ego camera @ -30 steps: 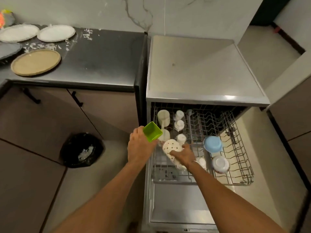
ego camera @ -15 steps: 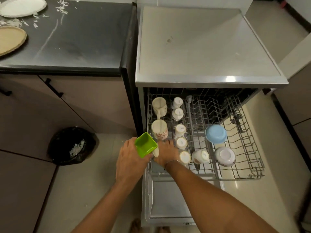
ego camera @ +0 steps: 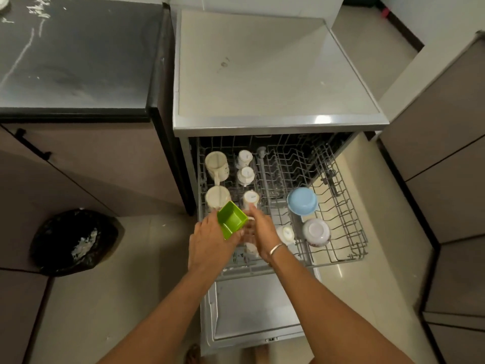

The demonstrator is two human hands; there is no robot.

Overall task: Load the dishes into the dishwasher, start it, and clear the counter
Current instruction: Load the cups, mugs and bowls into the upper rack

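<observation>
- Dishwasher [ego camera: 278, 74] stands open, its upper rack [ego camera: 341, 260] pulled out for loading; mugs [ego camera: 216, 164] sit inverted at left, likely to drain.
- Left grip [ego camera: 210, 240] clasps a green square container [ego camera: 232, 222] over the rack's front-left corner, probably awaiting a slot.
- Right grip [ego camera: 262, 232] reaches among the mugs; blurred, closure unclear.

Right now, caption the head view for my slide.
Left hand holds a green container above the pulled-out dishwasher rack holding cups and a blue bowl, right hand beside it.
</observation>
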